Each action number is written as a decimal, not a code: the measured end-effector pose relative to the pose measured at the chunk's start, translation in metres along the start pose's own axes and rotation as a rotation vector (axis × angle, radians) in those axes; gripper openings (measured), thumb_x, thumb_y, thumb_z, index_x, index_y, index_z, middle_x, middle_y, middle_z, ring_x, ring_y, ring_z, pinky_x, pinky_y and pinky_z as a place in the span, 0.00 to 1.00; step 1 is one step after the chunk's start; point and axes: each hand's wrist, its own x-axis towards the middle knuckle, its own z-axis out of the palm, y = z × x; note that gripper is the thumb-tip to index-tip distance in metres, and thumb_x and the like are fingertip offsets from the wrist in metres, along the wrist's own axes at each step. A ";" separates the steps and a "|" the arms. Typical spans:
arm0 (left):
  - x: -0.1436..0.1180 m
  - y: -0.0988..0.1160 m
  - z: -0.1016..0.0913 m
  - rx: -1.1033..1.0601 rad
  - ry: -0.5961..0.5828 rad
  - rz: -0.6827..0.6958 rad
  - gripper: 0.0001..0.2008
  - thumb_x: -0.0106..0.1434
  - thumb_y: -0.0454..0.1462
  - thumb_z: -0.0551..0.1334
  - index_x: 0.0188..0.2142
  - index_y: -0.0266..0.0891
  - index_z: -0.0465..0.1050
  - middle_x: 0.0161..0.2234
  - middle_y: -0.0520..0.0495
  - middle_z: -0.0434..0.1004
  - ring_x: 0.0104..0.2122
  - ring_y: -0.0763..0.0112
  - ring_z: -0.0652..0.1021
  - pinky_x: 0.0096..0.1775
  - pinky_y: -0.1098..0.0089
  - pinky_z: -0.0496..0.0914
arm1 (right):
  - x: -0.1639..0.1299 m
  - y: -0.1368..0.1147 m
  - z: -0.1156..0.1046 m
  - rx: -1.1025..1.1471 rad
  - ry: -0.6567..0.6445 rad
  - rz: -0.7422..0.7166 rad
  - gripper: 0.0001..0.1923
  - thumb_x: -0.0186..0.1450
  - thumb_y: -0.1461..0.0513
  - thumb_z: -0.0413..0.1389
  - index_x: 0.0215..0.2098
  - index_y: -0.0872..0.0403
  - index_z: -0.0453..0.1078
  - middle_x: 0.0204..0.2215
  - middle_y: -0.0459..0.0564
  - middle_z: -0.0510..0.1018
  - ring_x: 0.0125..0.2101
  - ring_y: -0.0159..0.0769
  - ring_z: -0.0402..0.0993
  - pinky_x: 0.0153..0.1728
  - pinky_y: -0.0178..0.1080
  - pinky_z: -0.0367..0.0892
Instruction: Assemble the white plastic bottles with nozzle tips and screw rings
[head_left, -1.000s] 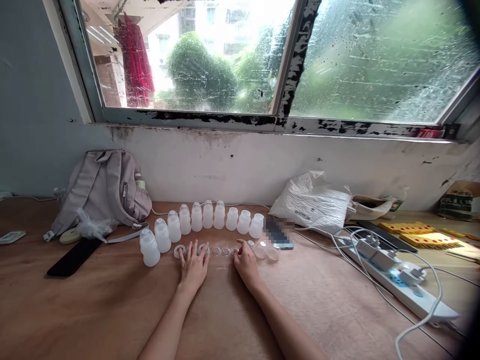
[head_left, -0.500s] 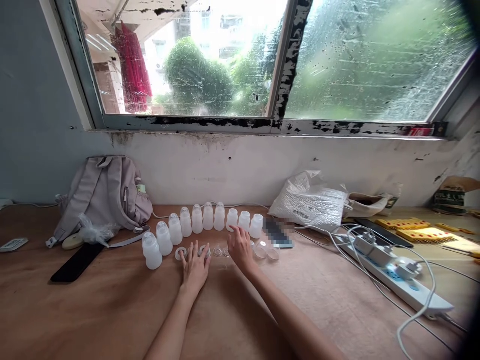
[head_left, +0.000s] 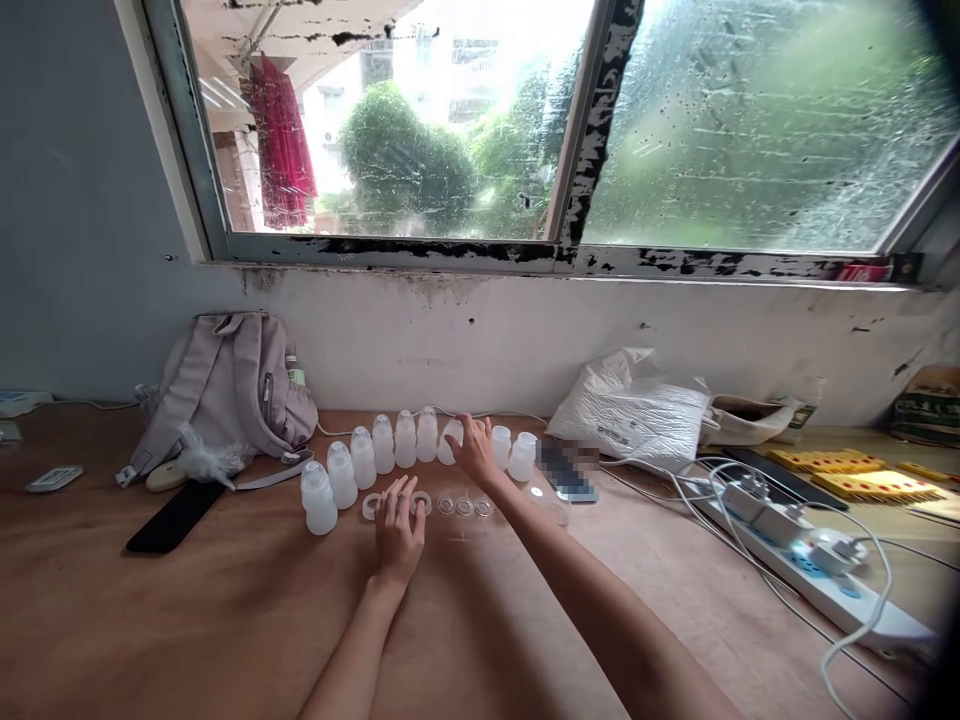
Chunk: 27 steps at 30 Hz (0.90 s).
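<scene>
right hand (head_left: 476,452) bent over the row, can't tell if it's gripping | left hand (head_left: 399,537) loosely curled by the rings (head_left: 427,500), grip unclear too | bottles (head_left: 405,441) upright in a curve on the bench (head_left: 225,620) | spaced so tight, one knuckle bump could topple several imo

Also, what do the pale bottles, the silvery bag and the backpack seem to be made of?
Bottles: probably frosted plastic, judging by their milky, translucent walls; glass can't be ruled out.
Silvery bag: likely thin plastic or foil film, glossy, with crinkled highlights.
Backpack: apparently matt woven fabric, with soft folds and sagging sides; fibre unclear.
</scene>
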 end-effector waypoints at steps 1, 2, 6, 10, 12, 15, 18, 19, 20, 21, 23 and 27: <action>0.000 0.003 -0.002 -0.008 0.012 0.004 0.18 0.61 0.37 0.48 0.51 0.38 0.60 0.51 0.41 0.63 0.52 0.63 0.63 0.53 0.59 0.54 | -0.008 -0.003 -0.005 0.054 0.050 -0.009 0.16 0.60 0.60 0.48 0.46 0.55 0.59 0.40 0.53 0.71 0.43 0.41 0.63 0.51 0.50 0.46; -0.001 0.007 -0.004 -0.011 0.022 0.011 0.19 0.61 0.39 0.49 0.51 0.37 0.58 0.52 0.39 0.62 0.53 0.62 0.62 0.53 0.58 0.52 | -0.017 -0.006 -0.011 0.110 0.111 -0.016 0.17 0.60 0.59 0.48 0.46 0.55 0.59 0.40 0.53 0.71 0.42 0.41 0.63 0.49 0.48 0.49; -0.006 0.019 -0.010 -0.017 0.063 0.061 0.28 0.56 0.47 0.55 0.53 0.34 0.53 0.55 0.34 0.55 0.55 0.56 0.58 0.54 0.53 0.49 | -0.066 -0.021 -0.046 0.345 0.226 0.012 0.18 0.60 0.57 0.49 0.46 0.55 0.57 0.39 0.53 0.69 0.38 0.37 0.65 0.41 0.40 0.60; -0.013 0.025 -0.010 -0.174 -0.096 0.200 0.25 0.56 0.45 0.55 0.51 0.37 0.57 0.48 0.39 0.66 0.47 0.61 0.68 0.50 0.60 0.59 | -0.117 -0.020 -0.069 0.459 0.080 0.092 0.13 0.58 0.57 0.50 0.40 0.54 0.58 0.26 0.46 0.70 0.22 0.31 0.65 0.24 0.34 0.62; -0.017 0.029 -0.011 -0.295 -0.269 0.257 0.22 0.55 0.43 0.55 0.49 0.39 0.60 0.43 0.42 0.71 0.41 0.63 0.72 0.44 0.65 0.65 | -0.133 -0.010 -0.073 0.463 -0.002 0.115 0.10 0.59 0.57 0.49 0.37 0.53 0.60 0.21 0.43 0.68 0.17 0.29 0.62 0.20 0.32 0.59; -0.020 0.043 -0.016 -0.464 -0.448 0.195 0.22 0.50 0.42 0.59 0.46 0.40 0.65 0.38 0.44 0.74 0.36 0.62 0.74 0.38 0.68 0.67 | -0.142 0.006 -0.074 0.456 -0.003 0.142 0.08 0.59 0.57 0.48 0.29 0.54 0.62 0.15 0.41 0.64 0.15 0.27 0.58 0.18 0.31 0.55; -0.022 0.064 -0.022 -0.665 -0.536 0.042 0.20 0.47 0.40 0.62 0.41 0.40 0.69 0.33 0.47 0.74 0.32 0.64 0.74 0.34 0.70 0.67 | -0.139 0.014 -0.079 0.543 0.051 0.202 0.11 0.58 0.56 0.49 0.23 0.54 0.61 0.14 0.40 0.61 0.15 0.27 0.57 0.17 0.30 0.53; -0.022 0.070 -0.023 -0.740 -0.561 -0.017 0.18 0.46 0.39 0.62 0.39 0.39 0.70 0.31 0.48 0.74 0.30 0.66 0.73 0.32 0.71 0.66 | -0.137 0.015 -0.082 0.586 0.067 0.232 0.12 0.58 0.56 0.49 0.22 0.54 0.60 0.13 0.40 0.60 0.15 0.26 0.56 0.17 0.30 0.53; -0.023 0.076 -0.023 -0.819 -0.590 -0.079 0.15 0.46 0.38 0.63 0.36 0.37 0.71 0.29 0.49 0.73 0.28 0.68 0.72 0.29 0.72 0.65 | -0.136 0.014 -0.084 0.627 0.078 0.261 0.12 0.57 0.56 0.50 0.21 0.54 0.60 0.14 0.40 0.60 0.15 0.26 0.56 0.17 0.30 0.53; -0.023 0.080 -0.022 -0.902 -0.621 -0.144 0.13 0.45 0.38 0.63 0.32 0.36 0.71 0.26 0.50 0.72 0.26 0.70 0.71 0.27 0.74 0.64 | -0.135 0.014 -0.087 0.662 0.088 0.287 0.12 0.57 0.56 0.51 0.21 0.55 0.60 0.14 0.40 0.60 0.15 0.26 0.56 0.17 0.30 0.52; -0.025 0.085 -0.018 -1.081 -0.723 -0.288 0.11 0.44 0.38 0.64 0.27 0.34 0.70 0.22 0.51 0.69 0.21 0.74 0.69 0.23 0.75 0.61 | -0.134 0.012 -0.092 0.711 0.107 0.319 0.13 0.56 0.55 0.51 0.20 0.55 0.60 0.14 0.40 0.60 0.16 0.26 0.55 0.18 0.30 0.53; -0.027 0.081 -0.011 -1.428 -1.057 -0.576 0.16 0.47 0.42 0.59 0.33 0.32 0.68 0.23 0.49 0.69 0.15 0.76 0.68 0.14 0.76 0.57 | -0.133 0.013 -0.094 0.780 0.129 0.328 0.14 0.57 0.55 0.51 0.19 0.55 0.60 0.15 0.41 0.59 0.18 0.27 0.56 0.19 0.30 0.53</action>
